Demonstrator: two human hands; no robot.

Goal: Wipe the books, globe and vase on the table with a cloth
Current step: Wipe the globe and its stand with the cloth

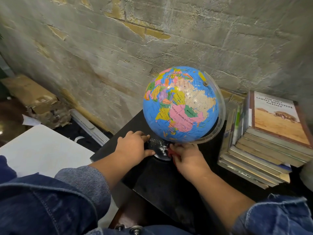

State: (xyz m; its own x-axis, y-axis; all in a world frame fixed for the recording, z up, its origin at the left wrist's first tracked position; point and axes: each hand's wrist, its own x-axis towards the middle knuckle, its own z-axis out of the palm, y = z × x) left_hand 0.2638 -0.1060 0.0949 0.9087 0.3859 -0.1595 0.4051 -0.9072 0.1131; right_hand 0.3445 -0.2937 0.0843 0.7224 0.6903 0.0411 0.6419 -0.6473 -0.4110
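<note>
A blue globe (pixel 181 106) with coloured countries stands on a black base (pixel 160 150) on the small black table (pixel 162 184). My left hand (pixel 133 148) grips the left side of the base, fingers curled over its edge. My right hand (pixel 188 156) pinches a red cloth (pixel 170 152) against the base's right side, just under the sphere. Only a small bit of the cloth shows. A stack of several books (pixel 264 141) lies to the right of the globe, a sandy-covered one on top. No vase is in view.
A rough grey brick wall (pixel 118 48) rises directly behind the table. A white surface (pixel 45 148) sits to the left. Cardboard and crumpled paper (pixel 42 106) lie on the floor by the wall, beside a metal rail (pixel 89 126).
</note>
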